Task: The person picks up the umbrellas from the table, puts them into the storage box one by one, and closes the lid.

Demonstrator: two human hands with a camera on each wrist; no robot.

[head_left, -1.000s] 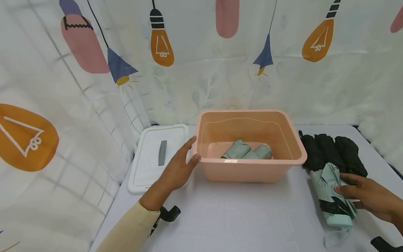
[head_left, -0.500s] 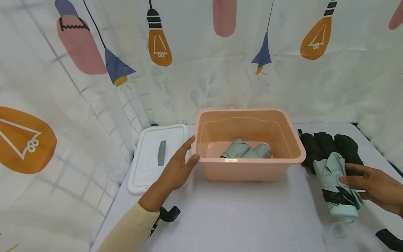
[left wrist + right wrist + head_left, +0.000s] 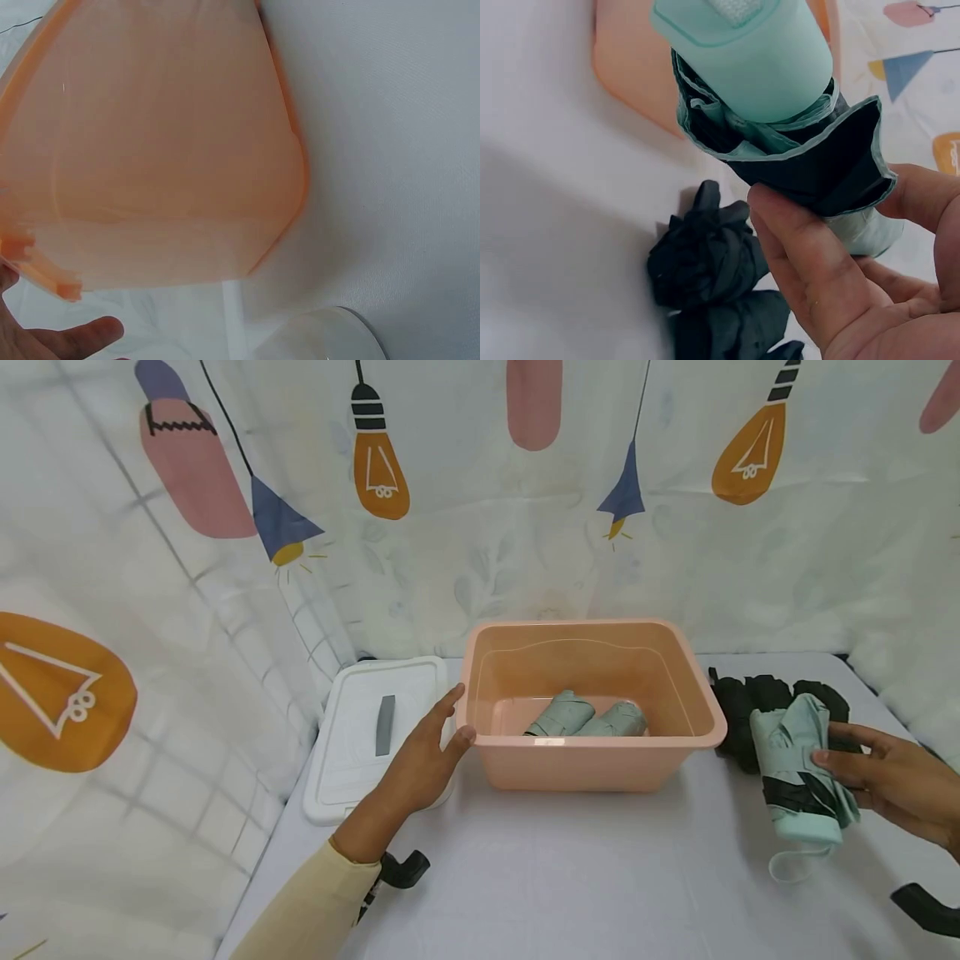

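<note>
My right hand (image 3: pixel 892 777) grips a folded mint-green umbrella (image 3: pixel 798 768), thumb on one side and fingers round the other. Its pale plastic handle (image 3: pixel 757 60) and wrist strap (image 3: pixel 797 864) hang at the lower end, and the loose canopy edge shows a dark inside in the right wrist view. Three folded black umbrellas (image 3: pixel 738 727) lie side by side just behind it. With fingers extended, my left hand (image 3: pixel 420 764) rests at the left rim of a peach plastic bin (image 3: pixel 570 768). Inside the bin lie two mint-green umbrellas (image 3: pixel 562 714), their lower parts hidden by the front wall.
A white lid (image 3: pixel 341 760) with a grey handle lies left of the bin on the white-covered table (image 3: pixel 570 877). Behind stands a printed curtain (image 3: pixel 480 552). Black camera mounts show near both wrists.
My right hand has raised the mint-green umbrella up and away from me, over the front of the black umbrellas, its strap now dangling. My left hand stays at the bin's rim.
</note>
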